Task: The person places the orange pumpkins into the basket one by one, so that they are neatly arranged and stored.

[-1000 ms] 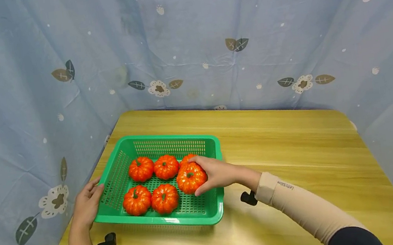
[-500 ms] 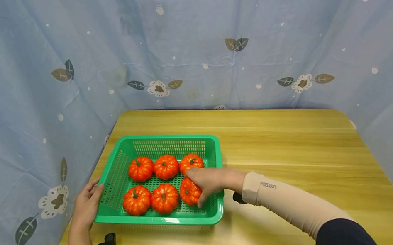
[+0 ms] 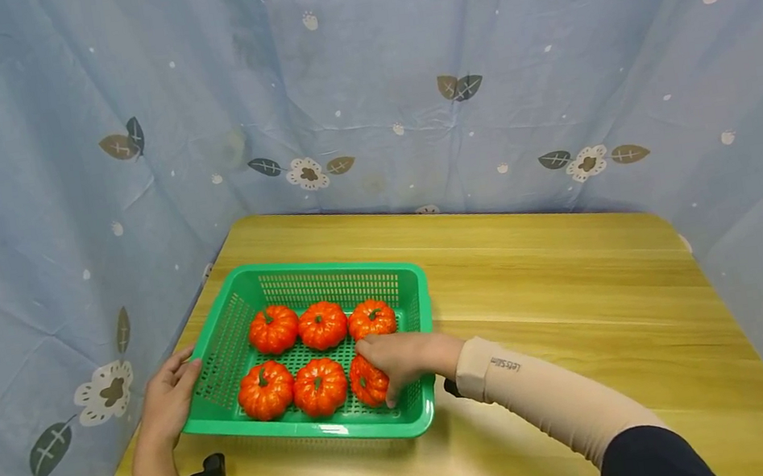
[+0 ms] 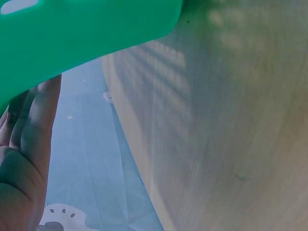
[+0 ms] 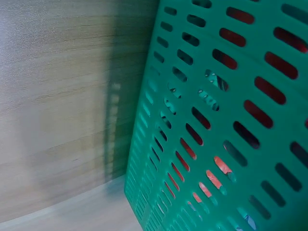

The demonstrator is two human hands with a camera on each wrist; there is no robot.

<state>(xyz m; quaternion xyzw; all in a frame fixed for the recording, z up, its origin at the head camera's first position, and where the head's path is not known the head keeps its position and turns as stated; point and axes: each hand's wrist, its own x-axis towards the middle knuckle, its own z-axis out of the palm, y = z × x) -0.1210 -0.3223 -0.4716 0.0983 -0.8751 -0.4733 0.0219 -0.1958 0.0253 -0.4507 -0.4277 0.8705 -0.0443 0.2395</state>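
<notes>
Several small orange pumpkins with green stems stand in two rows in a green slotted basket (image 3: 327, 268). My right hand (image 3: 408, 354) reaches over the basket's right side and holds the front-right pumpkin (image 3: 367, 384), low inside; the hand covers part of it. Just behind is the back-right pumpkin (image 3: 372, 317). At the basket's left rim, my left hand (image 3: 171, 394) touches the outside with fairly straight fingers (image 4: 41, 115); their tips are hidden by the rim in the left wrist view. The right wrist view shows the slotted wall (image 5: 216, 115), with orange glimpsed through it, but not the hand.
The basket stands on the left part of a wooden table (image 3: 550, 287). A blue patterned curtain (image 3: 359, 78) hangs behind the table and along both sides. A black piece (image 3: 211, 471) shows at the left wrist.
My right hand has lowered its pumpkin toward the front of the basket, into the front row's right end, uncovering the back-right pumpkin. The left hand and basket have stayed in place.
</notes>
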